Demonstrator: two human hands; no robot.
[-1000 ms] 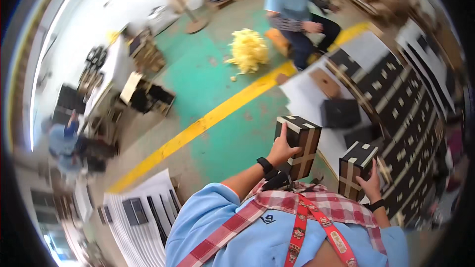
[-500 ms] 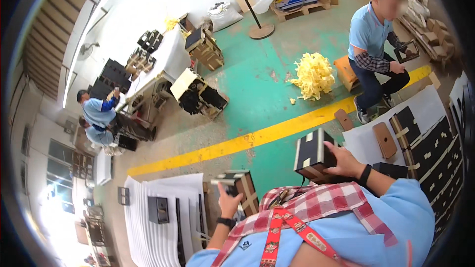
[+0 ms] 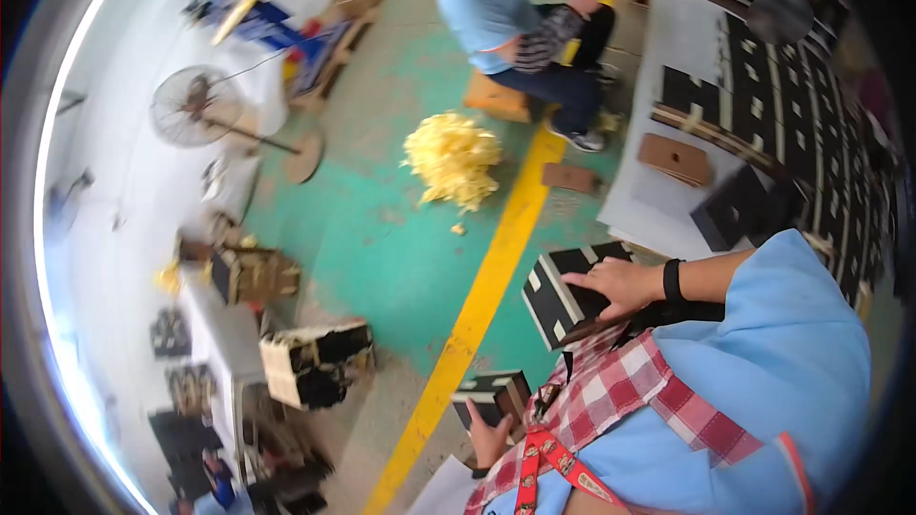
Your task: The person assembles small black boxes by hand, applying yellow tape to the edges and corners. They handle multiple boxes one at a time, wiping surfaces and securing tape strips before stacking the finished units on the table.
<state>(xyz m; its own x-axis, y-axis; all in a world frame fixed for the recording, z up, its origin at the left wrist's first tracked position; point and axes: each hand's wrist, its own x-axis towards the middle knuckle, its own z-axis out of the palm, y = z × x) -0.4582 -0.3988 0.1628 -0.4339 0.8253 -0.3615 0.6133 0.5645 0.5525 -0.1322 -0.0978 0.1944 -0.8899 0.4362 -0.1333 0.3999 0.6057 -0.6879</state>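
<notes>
The person's right hand (image 3: 615, 288) has a good grip on a taped black box (image 3: 553, 300), fingers spread over its face, out in front of a red-and-white checked apron (image 3: 620, 374). The left hand (image 3: 490, 439) grasps a second black box (image 3: 489, 404), to the left of the first and apart from it. Past them I can see a yellow stripe (image 3: 489, 300) on the green floor (image 3: 353, 262), a heap of yellow shreds (image 3: 452, 158), and a co-worker (image 3: 491, 10) in light blue seated near it.
</notes>
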